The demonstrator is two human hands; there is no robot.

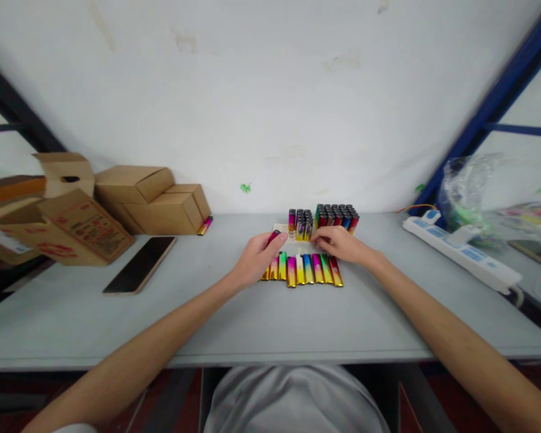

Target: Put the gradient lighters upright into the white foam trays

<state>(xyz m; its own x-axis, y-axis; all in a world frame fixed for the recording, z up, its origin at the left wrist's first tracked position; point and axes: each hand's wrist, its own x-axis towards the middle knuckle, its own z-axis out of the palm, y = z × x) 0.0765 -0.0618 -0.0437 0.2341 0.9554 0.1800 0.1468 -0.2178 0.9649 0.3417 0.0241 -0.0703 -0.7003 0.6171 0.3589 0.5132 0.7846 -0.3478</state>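
A small, shiny, dark red lighter (274,237) is in my left hand (258,257), thumb and fingers closed round it. My right hand (340,243) is curled at the right side of a small group of upright lighters (303,222) with black tops. Its fingertips are pinched together, and what they hold, if anything, is hidden. The group stands on a pale tray (281,228). Below both hands, a row of lighters (300,270) in gold, pink, green and blue lies flat side by side, partly covered by my left hand.
A larger block of upright lighters (338,216) stands behind my right hand. At left are cardboard boxes (162,207), an opened carton (81,231), a phone (140,264) and loose lighters (205,225). A white power strip (462,249) and clear plastic bag (466,186) are at right.
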